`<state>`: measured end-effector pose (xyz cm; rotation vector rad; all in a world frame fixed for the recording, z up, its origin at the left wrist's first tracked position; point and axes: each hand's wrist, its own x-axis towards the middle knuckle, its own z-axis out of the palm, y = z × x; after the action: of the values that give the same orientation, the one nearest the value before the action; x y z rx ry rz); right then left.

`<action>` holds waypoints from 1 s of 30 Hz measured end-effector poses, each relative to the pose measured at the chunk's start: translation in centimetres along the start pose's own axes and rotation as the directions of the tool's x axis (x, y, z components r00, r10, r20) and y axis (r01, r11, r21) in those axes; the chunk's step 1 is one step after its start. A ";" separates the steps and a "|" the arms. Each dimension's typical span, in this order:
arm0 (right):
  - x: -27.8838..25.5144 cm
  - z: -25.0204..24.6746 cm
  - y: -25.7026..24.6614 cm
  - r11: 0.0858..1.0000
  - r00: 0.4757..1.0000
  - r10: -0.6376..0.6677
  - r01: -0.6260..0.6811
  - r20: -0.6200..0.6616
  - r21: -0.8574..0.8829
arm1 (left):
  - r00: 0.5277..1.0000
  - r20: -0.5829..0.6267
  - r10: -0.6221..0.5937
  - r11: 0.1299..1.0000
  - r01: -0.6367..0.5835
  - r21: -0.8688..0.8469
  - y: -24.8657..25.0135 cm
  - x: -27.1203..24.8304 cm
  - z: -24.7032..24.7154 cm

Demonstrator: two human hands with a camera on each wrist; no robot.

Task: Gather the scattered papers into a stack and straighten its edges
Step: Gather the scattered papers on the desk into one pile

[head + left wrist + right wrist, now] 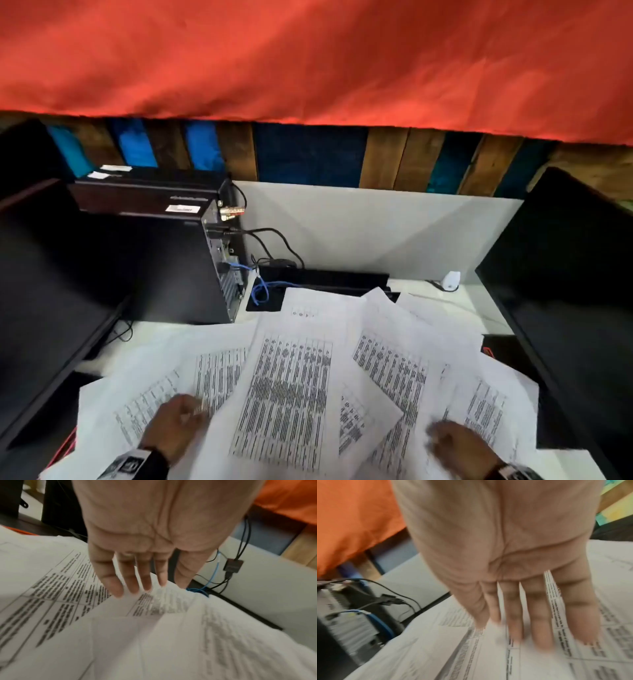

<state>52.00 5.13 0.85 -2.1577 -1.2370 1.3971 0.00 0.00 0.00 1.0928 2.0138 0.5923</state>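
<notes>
Several printed white papers (291, 387) lie fanned and overlapping across the white desk (476, 308), some hanging over its near edge. My left hand (178, 421) is flat on the left sheets (51, 601), its straight fingers (130, 585) touching the paper beside the edge of an overlapping sheet. On the right, my right hand (455, 445) lies palm down with straight fingers (541, 635) on the sheets (488, 655) there. Neither hand grips a sheet. The picture of both hands is blurred.
A black computer case (164, 260) with cables and a blue network cable (263, 291) stands at the back left. Dark monitors flank the papers at left (44, 308) and right (568, 291). A black power strip (325, 275) lies behind the papers. Red cloth (308, 58) hangs above.
</notes>
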 end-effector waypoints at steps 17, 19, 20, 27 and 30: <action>2.0 10.5 -5.1 0.999 0.999 -0.010 0.012 -0.050 0.034 | 0.987 0.102 -0.124 0.979 0.105 0.175 6.8 -0.5 8.5; 1.7 10.1 -4.9 0.998 0.994 0.044 -0.038 -0.104 0.058 | 0.983 0.009 -0.183 0.977 0.181 0.110 6.5 -0.1 7.7; 1.9 9.8 -4.8 0.998 0.990 0.051 -0.046 -0.131 0.041 | 0.974 -0.040 -0.224 0.971 0.226 0.082 6.1 0.2 7.0; 0.9 10.4 -6.2 0.992 0.994 -0.070 0.061 -0.084 -0.109 | 0.893 -0.232 -0.386 0.869 0.436 0.232 4.2 -1.1 4.8; 1.3 11.5 -6.7 0.995 0.997 -0.075 0.076 -0.030 0.061 | 0.909 -0.173 -0.380 0.906 0.403 0.126 4.9 -1.4 5.3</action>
<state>39.07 7.81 -1.28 -2.0603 -1.2358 1.3526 7.13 1.55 0.70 0.7118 2.3583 0.3088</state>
